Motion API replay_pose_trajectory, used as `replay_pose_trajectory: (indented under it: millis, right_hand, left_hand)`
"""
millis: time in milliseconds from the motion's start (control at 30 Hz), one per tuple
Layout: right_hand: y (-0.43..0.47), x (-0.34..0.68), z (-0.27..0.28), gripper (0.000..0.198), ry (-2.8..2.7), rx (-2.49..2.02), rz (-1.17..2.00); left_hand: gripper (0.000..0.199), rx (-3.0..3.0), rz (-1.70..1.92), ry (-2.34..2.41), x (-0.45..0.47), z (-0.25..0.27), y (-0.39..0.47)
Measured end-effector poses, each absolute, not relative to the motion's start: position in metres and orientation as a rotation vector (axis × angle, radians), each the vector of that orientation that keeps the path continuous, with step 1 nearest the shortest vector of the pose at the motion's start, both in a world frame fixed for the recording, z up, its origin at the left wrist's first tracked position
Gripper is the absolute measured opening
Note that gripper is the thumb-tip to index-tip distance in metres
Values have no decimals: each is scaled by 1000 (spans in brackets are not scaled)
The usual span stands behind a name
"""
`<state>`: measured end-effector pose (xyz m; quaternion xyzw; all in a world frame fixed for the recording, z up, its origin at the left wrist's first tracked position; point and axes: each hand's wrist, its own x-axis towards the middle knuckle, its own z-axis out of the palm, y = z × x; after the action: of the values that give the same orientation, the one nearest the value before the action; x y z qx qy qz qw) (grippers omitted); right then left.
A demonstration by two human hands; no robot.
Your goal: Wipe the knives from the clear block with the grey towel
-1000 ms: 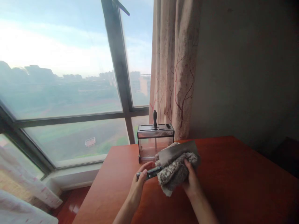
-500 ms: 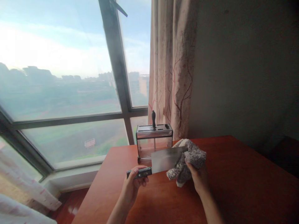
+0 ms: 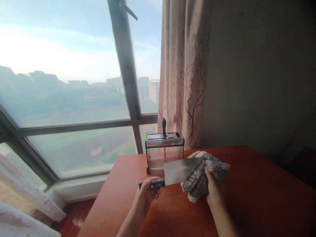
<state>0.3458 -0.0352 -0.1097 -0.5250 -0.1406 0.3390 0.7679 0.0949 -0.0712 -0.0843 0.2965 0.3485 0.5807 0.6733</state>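
Observation:
A cleaver (image 3: 181, 170) with a broad metal blade and a black riveted handle is held over the table, its blade pointing right. My left hand (image 3: 146, 194) is closed round the handle. In my right hand (image 3: 214, 184) is a fuzzy grey-and-white towel (image 3: 197, 182), gripped with the thumb on top. The towel covers the far end of the blade, so the tip is hidden. Behind the blade stands a clear-sided knife block (image 3: 165, 141) with a black slotted top. One dark-handled tool (image 3: 164, 126) stands upright in it.
The reddish-brown wooden table (image 3: 118, 197) spreads under both hands. Its left edge runs beside a large window (image 3: 74, 98) with a low sill. A beige curtain (image 3: 185, 65) with a branch pattern hangs behind the knife block, and a dark wall (image 3: 251, 82) stands at right.
My right hand and the towel have moved a little rightward, and the towel is spread wider. The view has shifted slightly; the cleaver stays in my left hand.

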Motion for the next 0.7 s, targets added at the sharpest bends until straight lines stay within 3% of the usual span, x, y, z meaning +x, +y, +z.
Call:
replay_pose_trajectory:
  millis: [267, 400, 700]
  right_hand:
    - [-43, 342, -93, 44, -140, -669, 1356]
    - [-50, 343, -92, 43, -138, -490, 1366]
    - [-57, 320, -100, 45, -219, -538, 1452]
  left_hand:
    - [36, 604, 1303, 785, 100, -84, -72]
    - [33, 533, 1303, 790, 103, -87, -71]
    - [38, 570, 1266, 706, 125, -95, -78]
